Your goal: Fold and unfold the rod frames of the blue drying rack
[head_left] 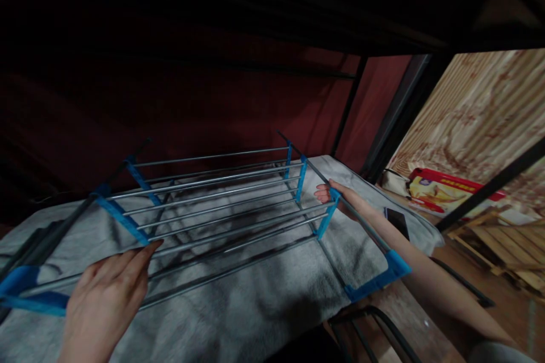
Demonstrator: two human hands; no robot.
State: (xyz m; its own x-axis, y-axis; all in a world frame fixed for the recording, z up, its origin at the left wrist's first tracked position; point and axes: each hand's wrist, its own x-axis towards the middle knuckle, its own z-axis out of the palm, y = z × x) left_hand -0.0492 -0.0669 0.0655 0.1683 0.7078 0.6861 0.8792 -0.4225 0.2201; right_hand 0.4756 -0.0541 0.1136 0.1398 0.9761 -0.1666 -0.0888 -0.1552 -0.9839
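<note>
A metal rack (221,193) of thin silver bars with blue plastic joints lies flat on a grey blanket (255,300). My left hand (106,300) rests on the rack's near-left end, fingers together and stretched toward a blue side piece (121,218). My right hand (336,195) reaches under the rack's right-hand dark rail (361,224) and grips it by a blue joint (327,215), fingers curled around the rail.
Dark red cloth hangs behind the bed under a black upper frame. A black phone (397,221) lies on the blanket's right edge. Beyond it are a red and yellow package (443,190), a wooden pallet (502,244) and black frame posts (395,119).
</note>
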